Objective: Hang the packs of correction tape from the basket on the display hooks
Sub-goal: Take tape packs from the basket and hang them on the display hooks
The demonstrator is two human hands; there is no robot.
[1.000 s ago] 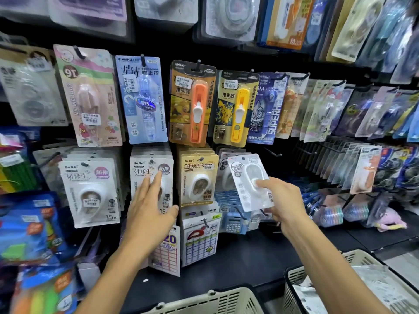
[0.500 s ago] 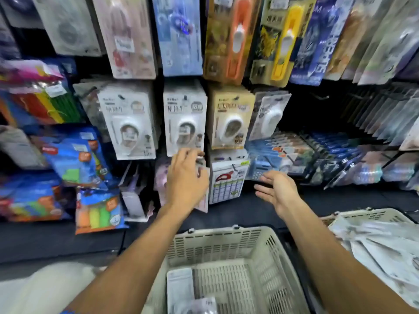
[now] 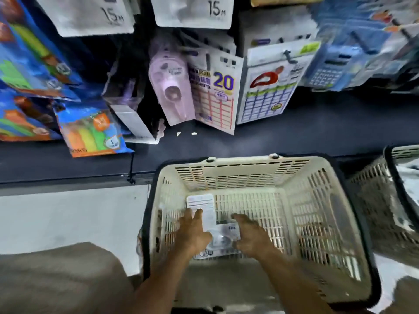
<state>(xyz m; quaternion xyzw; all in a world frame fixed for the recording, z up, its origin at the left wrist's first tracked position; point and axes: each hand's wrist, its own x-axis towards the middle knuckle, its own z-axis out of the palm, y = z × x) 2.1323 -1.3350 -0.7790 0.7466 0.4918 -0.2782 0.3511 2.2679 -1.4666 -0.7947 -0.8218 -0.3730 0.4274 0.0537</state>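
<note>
Dropped from the display into the cream basket (image 3: 317, 200) since half a second ago: both hands, with the view tipped down from the hooks. Two packs of correction tape noted on the basket floor, left of centre. Far pack (image 3: 204, 206): white card, printed back upward, lying flat. Near pack (image 3: 223, 240): clear blister over a white roller, partly beneath the far one. Left hand (image 3: 192, 233): palm down, fingers spread flat across the left edge of the far pack, touching it. Right hand (image 3: 250, 237): palm down, fingers curled at the right edge of the near pack. Grip of either hand: neither closed round a pack; blurred, so contact on the right cannot be told. Second basket (image 3: 385, 211) just right. Hung packs (image 3: 192, 12) far above, marked 15M.
</note>
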